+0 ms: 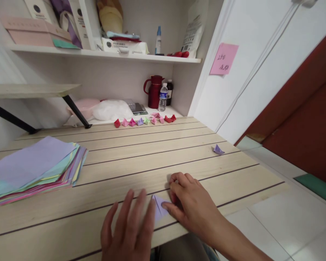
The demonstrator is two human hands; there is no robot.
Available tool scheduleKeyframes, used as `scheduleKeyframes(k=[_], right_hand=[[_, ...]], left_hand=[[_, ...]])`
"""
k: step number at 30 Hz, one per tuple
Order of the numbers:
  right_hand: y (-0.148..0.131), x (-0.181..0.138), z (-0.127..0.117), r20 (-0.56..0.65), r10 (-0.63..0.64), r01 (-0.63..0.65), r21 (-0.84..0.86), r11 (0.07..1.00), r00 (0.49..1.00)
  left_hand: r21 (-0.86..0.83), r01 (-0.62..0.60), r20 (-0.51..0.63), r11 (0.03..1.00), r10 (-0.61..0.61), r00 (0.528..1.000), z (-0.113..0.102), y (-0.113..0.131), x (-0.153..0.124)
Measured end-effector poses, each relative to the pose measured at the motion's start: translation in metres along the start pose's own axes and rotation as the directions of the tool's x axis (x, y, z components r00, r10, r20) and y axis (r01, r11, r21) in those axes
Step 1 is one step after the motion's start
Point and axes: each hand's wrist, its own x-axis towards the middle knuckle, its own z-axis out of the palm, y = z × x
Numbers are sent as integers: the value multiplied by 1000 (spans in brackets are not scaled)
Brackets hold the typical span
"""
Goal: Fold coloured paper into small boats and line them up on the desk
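Observation:
A small folded piece of light purple paper (159,208) lies on the table near its front edge, with crease lines on its face. My right hand (188,197) grips the paper's right side, thumb on top and fingers curled, partly hiding it. To the left, my left hand (130,226) is spread with fingers stretched out, slightly blurred, its index finger beside or on the paper's left edge; exact contact is unclear.
On the left lies a stack of coloured paper sheets (35,163). Several small folded paper boats (140,121) line the table's back edge, and one purple folded boat (218,149) sits at the right. Behind stand a red jug (154,93) and a water bottle (163,98).

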Motion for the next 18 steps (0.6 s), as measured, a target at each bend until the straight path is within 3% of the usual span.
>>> scheduleKeyframes(k=[2, 6, 9, 11, 14, 16, 18], right_hand=[[2, 2, 0, -2, -7, 7, 11, 1000, 1000], [5, -6, -2, -20, -39, 40, 46, 998, 999], [8, -23, 0, -88, -136, 139, 34, 990, 987], [11, -38, 6, -157, -261, 251, -80, 965, 953], [14, -55, 19, -151, -515, 453, -313, 835, 844], [14, -61, 27, -110, -579, 498, -398, 771, 808], [12, -63, 34, -104, -566, 476, -431, 766, 817]], left_hand=[[-40, -40, -10, 998, 40, 999, 2, 5, -3], [-155, -19, 130, 988, 39, 991, 7, 9, -8], [-149, -40, 194, 988, 69, 979, 6, 1, -9], [-109, -122, 237, 987, 145, 961, 2, -4, -8], [-71, -198, 308, 978, 210, 928, -3, -5, -5], [-62, -131, 346, 989, 144, 927, -5, 0, -5], [-57, -33, 382, 998, 52, 923, -5, 6, -6]])
